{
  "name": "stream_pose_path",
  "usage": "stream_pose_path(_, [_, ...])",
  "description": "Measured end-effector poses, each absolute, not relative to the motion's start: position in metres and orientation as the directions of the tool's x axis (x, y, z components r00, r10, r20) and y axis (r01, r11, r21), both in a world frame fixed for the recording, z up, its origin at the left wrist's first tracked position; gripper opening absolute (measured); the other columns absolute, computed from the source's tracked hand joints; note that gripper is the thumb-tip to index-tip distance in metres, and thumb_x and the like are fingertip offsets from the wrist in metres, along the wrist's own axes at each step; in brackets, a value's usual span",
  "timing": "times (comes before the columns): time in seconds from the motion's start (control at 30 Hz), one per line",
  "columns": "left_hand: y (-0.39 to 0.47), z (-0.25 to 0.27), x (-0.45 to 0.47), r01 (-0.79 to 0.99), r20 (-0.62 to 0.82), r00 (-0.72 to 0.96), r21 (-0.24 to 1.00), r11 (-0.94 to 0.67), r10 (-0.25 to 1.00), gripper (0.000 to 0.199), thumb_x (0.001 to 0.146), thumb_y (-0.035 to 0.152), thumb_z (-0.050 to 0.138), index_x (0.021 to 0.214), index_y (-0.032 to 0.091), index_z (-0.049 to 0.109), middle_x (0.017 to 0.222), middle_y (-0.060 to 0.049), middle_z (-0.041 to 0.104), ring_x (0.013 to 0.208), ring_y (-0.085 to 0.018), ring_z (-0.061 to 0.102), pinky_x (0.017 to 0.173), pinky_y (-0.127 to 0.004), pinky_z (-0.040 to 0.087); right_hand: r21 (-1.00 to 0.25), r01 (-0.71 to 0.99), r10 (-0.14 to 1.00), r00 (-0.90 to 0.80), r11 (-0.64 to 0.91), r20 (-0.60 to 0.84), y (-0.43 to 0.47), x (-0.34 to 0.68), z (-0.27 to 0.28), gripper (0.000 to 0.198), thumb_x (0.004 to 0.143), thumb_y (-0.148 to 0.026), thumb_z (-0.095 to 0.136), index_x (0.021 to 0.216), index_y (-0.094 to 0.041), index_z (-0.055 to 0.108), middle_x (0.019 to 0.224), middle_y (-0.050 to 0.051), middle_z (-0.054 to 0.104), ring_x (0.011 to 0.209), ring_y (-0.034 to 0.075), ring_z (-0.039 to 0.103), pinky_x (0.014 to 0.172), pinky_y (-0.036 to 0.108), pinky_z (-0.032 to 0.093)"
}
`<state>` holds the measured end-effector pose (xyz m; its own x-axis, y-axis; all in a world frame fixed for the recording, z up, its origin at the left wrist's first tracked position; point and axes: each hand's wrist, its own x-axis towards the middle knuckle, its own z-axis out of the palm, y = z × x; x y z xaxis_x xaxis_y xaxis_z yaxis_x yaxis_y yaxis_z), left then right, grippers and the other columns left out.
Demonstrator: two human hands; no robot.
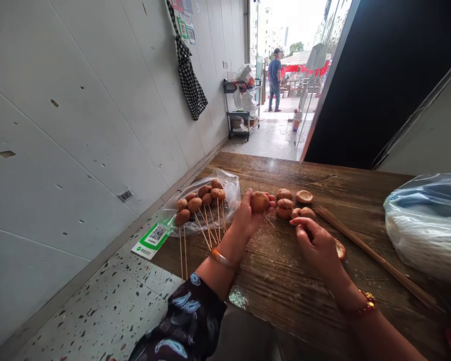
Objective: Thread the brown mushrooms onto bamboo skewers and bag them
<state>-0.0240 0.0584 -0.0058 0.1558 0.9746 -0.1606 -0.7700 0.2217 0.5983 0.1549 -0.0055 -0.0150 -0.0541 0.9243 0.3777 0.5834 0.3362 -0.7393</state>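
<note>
My left hand (251, 215) is closed around a round brown mushroom cap (260, 202), held up above the wooden table. Between the thumb and fingertips of my right hand (315, 245) is a thin bamboo skewer (290, 213), whose far end is hard to make out. Several loose caps (284, 194) sit just beyond that hand, and one hollow cap (304, 196) lies with its pale inside facing up. Another cap (339, 249) is partly hidden behind my right wrist. To the left, several skewered caps (194, 204) rest on a clear plastic bag (231, 188), sticks pointing toward me.
A bundle of bamboo skewers (376, 255) lies slantwise on the table (278, 271). At the right edge stands a large clear bag (424, 235) with white contents. A green QR card (152, 240) is at the left corner. Beyond are a cart (242, 113) and a person (275, 80) outside.
</note>
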Motion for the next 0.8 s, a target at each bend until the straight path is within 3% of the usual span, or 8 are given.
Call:
stream_pose_path(0.1, [0.0610, -0.0081, -0.0261, -0.791, -0.181, 0.124, 0.575, 0.208, 0.976, 0.034, 0.095, 0.038, 0.040, 0.097, 0.010, 0.060, 0.086, -0.016, 0.070, 0.073, -0.020, 0.069, 0.066, -0.029, 0.054, -0.775, 0.549, 0.939, -0.057, 0.313, 0.339, -0.0104, 0.1524, -0.0126, 0.022, 0.088, -0.031, 0.045, 0.091, -0.019, 0.064, 0.075, 0.002, 0.065, 0.063, 0.017, 0.058, 0.063, 0.029, 0.045])
stream_pose_path(0.27, [0.0642, -0.0080, -0.0294, -0.821, -0.243, 0.091, 0.531, 0.211, 0.966, 0.031, 0.097, 0.037, 0.035, 0.103, 0.015, 0.055, 0.081, -0.012, 0.068, 0.071, -0.019, 0.068, 0.060, -0.026, 0.054, -0.770, 0.564, 0.951, -0.106, 0.299, 0.292, -0.0091, 0.1511, -0.0170, 0.024, 0.087, -0.032, 0.046, 0.093, -0.018, 0.065, 0.070, 0.001, 0.061, 0.062, 0.016, 0.055, 0.061, 0.028, 0.042])
stream_pose_path(0.5, [0.0659, -0.0062, -0.0306, -0.872, -0.332, 0.031, 0.452, 0.188, 0.943, 0.040, 0.097, 0.041, 0.031, 0.107, 0.011, 0.055, 0.085, -0.015, 0.065, 0.081, -0.022, 0.066, 0.075, -0.036, 0.058, -0.779, 0.574, 0.968, -0.157, 0.252, 0.197, -0.0115, 0.1491, -0.0187, 0.029, 0.084, -0.033, 0.046, 0.094, -0.016, 0.067, 0.069, 0.001, 0.062, 0.061, 0.016, 0.055, 0.060, 0.027, 0.042])
stream_pose_path(0.8, [0.0663, -0.0085, -0.0310, -0.911, -0.294, 0.013, 0.391, 0.133, 0.956, 0.029, 0.093, 0.035, 0.036, 0.094, 0.013, 0.055, 0.079, -0.012, 0.066, 0.077, -0.021, 0.067, 0.072, -0.036, 0.058, -0.815, 0.538, 0.976, -0.153, 0.214, 0.155, -0.0130, 0.1485, -0.0191, 0.028, 0.083, -0.035, 0.045, 0.091, -0.016, 0.064, 0.064, -0.001, 0.057, 0.057, 0.015, 0.050, 0.056, 0.026, 0.040])
